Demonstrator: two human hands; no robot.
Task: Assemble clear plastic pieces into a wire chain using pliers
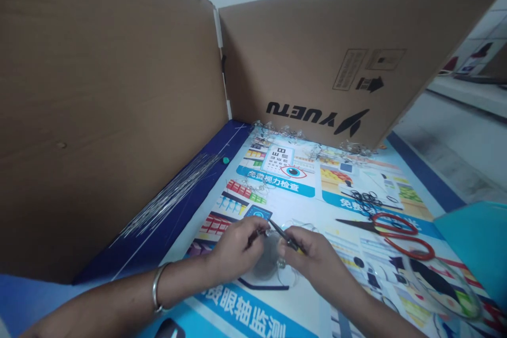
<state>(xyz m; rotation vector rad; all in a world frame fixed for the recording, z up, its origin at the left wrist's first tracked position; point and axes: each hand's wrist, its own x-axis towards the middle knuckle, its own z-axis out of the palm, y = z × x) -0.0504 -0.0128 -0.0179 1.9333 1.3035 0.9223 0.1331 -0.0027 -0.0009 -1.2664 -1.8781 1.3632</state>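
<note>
My right hand [311,251] grips small dark-jawed pliers [283,233] with a bit of yellow on the handle. Their tips point up and left, close to my left hand's fingertips. My left hand [241,245], below a silver bangle [157,289] on the wrist, is closed in a pinch; what it holds is too small to make out. Thin clear or silvery wire [304,226] loops beside my right hand. Under the hands lies a grey round patch [266,259], and a small shiny bead-like piece [281,263] sits near my right fingers.
Red-handled scissors [407,229] lie to the right, beside several black rings [368,198]. A bundle of straight silvery wires [170,195] lies on the left. Small wire pieces [356,148] line the back, below cardboard walls [309,63]. A turquoise box-like object [475,243] stands at right.
</note>
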